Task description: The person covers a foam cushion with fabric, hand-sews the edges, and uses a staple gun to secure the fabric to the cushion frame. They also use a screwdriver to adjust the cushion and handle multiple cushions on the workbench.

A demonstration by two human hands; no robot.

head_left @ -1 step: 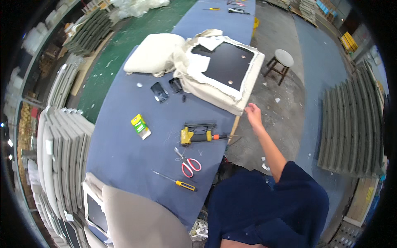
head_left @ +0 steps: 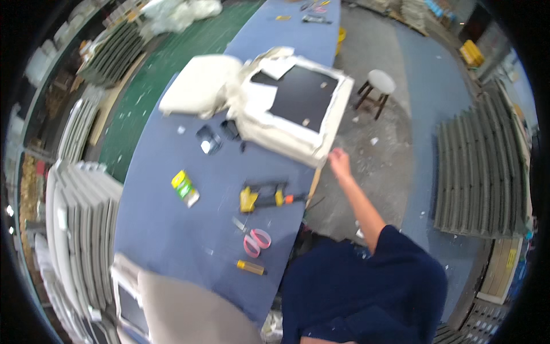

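Observation:
My right hand (head_left: 340,163) is beside the near right corner of a cream upholstered seat (head_left: 286,146), just past the table's edge. Its fingers look bent and drawn together; blur hides anything between them, and I cannot tell whether they touch the fabric. The seat lies underside up, with a black panel (head_left: 301,103) framed by white edging and white sheets on it. A cream cushion (head_left: 200,85) adjoins it on the left, with bunched fabric between. Nearer me lie a yellow and black staple gun (head_left: 264,198) and scissors with pink-red handles (head_left: 252,242). My left hand is out of view.
On the blue-grey table (head_left: 166,235) are a yellow-handled screwdriver (head_left: 251,267), a yellow-green box (head_left: 184,188) and dark plastic parts (head_left: 208,139). A beige padded piece (head_left: 195,312) stands at the near left. A stool (head_left: 381,82) and stacked grey panels (head_left: 478,166) are to the right.
The whole view has shifted, so the table and its things appear slightly further left and mostly lower. My right hand stays beside the seat's corner. The picture is now more blurred.

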